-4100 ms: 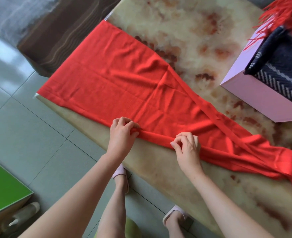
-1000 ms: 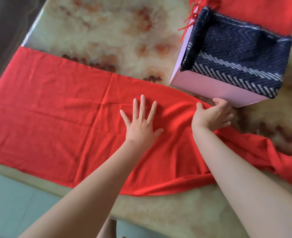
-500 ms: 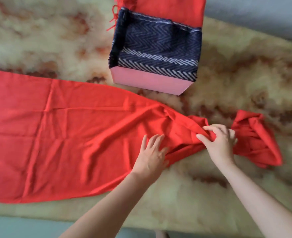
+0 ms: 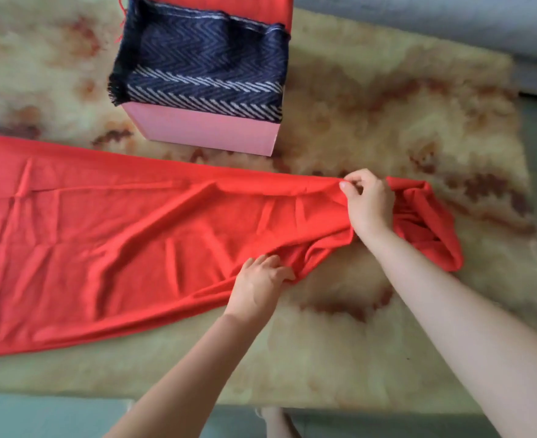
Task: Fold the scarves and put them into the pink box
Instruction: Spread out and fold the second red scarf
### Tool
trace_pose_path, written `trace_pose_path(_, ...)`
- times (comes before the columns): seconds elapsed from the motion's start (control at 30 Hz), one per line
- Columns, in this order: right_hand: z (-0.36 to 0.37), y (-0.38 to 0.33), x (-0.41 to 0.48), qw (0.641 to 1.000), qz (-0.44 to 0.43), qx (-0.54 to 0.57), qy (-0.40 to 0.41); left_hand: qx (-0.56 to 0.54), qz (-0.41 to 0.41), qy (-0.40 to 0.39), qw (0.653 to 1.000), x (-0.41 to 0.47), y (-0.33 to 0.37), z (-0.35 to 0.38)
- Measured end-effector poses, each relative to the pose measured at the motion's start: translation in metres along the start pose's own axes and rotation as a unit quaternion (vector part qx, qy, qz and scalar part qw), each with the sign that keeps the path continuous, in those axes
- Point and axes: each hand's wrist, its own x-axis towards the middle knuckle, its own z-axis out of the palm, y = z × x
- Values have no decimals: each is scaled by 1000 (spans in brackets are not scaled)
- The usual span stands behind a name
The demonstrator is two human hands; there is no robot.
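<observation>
Compared with half a second ago, the long red fabric scarf (image 4: pixel 118 241) lies wider across the marbled table (image 4: pixel 371 343). Its right end is crumpled, so flattening appears unfinished. The left hand (image 4: pixel 259 279) grips the near edge with curled fingers, and the right hand (image 4: pixel 370 203) pinches the far edge. The square pink box (image 4: pixel 204 131) holds a navy chevron-woven scarf (image 4: pixel 204 61).

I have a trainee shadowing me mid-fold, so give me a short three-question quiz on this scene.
1. True or false: a navy scarf lies in the pink box.
2. What does the right hand pinch? A the red scarf's far edge; B the navy scarf; C the pink box.
3. Fill in: the left hand grips the red scarf's ____ edge.
Key: 1 true; 2 A; 3 near.
</observation>
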Motion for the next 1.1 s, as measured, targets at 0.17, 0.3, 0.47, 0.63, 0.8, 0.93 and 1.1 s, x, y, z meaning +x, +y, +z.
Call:
trace_pose_path(0.17,3,-10,51,999,7,-22,-49,3,-1,-23,1000,-44,8,23)
trace_pose_path(0.3,3,3,59,993,-14,-56,-101,25,-60,-6,998,-54,22,29)
trace_pose_path(0.47,-28,43,21,987,-101,23,-126,-11,-89,33,995,-25,60,25)
trace_pose_path(0.63,-60,101,-38,976,-174,-86,-95,0,-92,45,995,17,92,44)
trace_pose_path(0.8,-54,133,-52,970,-174,-167,-33,15,-124,64,990,44,97,61)
trace_pose_path(0.93,-60,132,-32,974,-183,-134,24,7,-125,19,992,56,97,54)
trace_pose_path(1.1,-92,98,20,979,-50,-131,-146,4,-63,8,998,27,94,44)
